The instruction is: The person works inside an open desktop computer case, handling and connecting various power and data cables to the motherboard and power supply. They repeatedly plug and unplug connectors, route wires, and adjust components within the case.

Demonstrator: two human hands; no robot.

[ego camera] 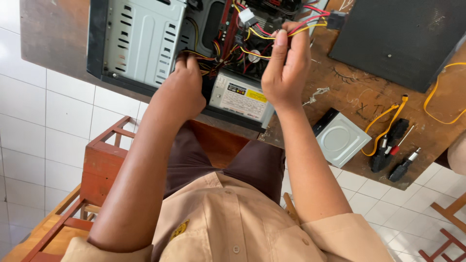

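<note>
Tan shirt cloth and brown trousers fill the bottom of my view, with both my bare forearms reaching up from there to the open computer case (138, 41) lying on the scratched brown worktop (349, 92). At the case's near edge sits the grey power supply (240, 99), carrying a white rectangular label with a small yellow patch and a dark strip at its top. My left hand (179, 90) is pushed down into the case beside that box, knuckles up, fingers curled among the wires there; whether they grip anything I cannot tell. My right hand (286, 68) is raised over the case, thumb straight up, fingers pinched shut on a bundle of red, yellow and black wires (310, 24) that runs to a small black plug (336, 19). Right of my arm a silver disc drive (342, 138) lies at the worktop's edge, near two black-handled screwdrivers (395, 145) and a yellow cable (388, 121).
</note>
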